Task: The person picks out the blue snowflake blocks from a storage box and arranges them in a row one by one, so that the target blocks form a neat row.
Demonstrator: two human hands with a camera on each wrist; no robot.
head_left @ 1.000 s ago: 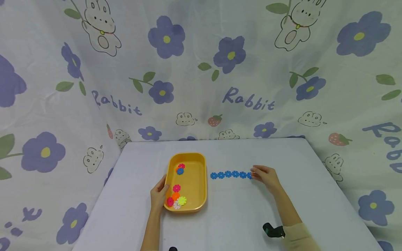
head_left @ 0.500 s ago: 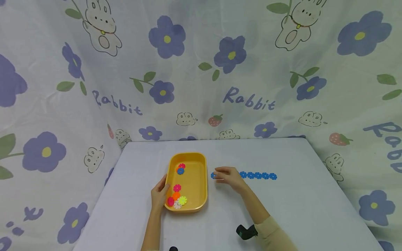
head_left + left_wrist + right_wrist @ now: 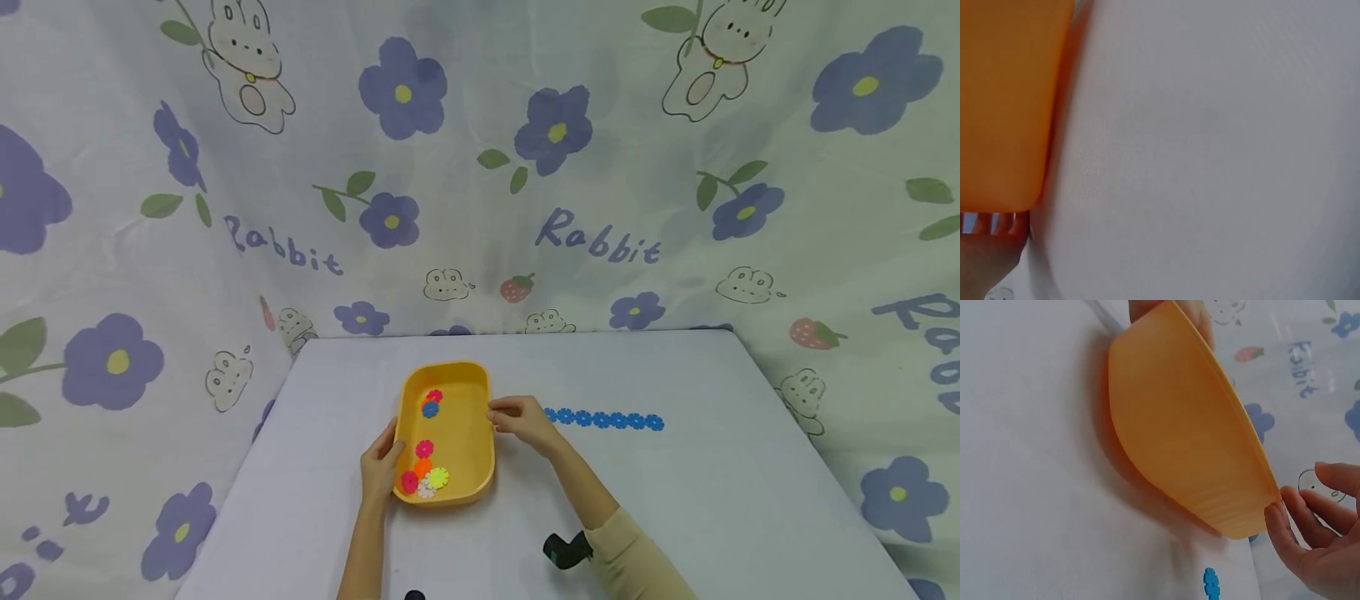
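A yellow plastic tray [image 3: 465, 433] stands left of the table's middle. My left hand [image 3: 380, 467] grips its left edge, thumb over the rim; the fingers below are mostly hidden. On the opposite side my right hand [image 3: 525, 423] pinches the right rim with its fingertips, seen closer in the right wrist view. Inside the tray lie several small flower-shaped plastic discs: a blue disc [image 3: 430, 409], a yellow disc [image 3: 438, 477], a white disc [image 3: 427, 487], plus pink and orange ones. Right of the tray runs a row of blue flower-shaped discs [image 3: 602, 420], its left end hidden behind my right hand.
A white cloth covers the table [image 3: 712, 483]. A patterned curtain [image 3: 465, 167] with rabbits and flowers hangs behind and at both sides. A black device [image 3: 564, 552] sits by my right sleeve, and a small black object [image 3: 415, 595] shows at the bottom edge.
My right hand has moved left from the far end of the blue row, along it, to the tray's right rim. The tray has shifted slightly; my left hand stays on it.
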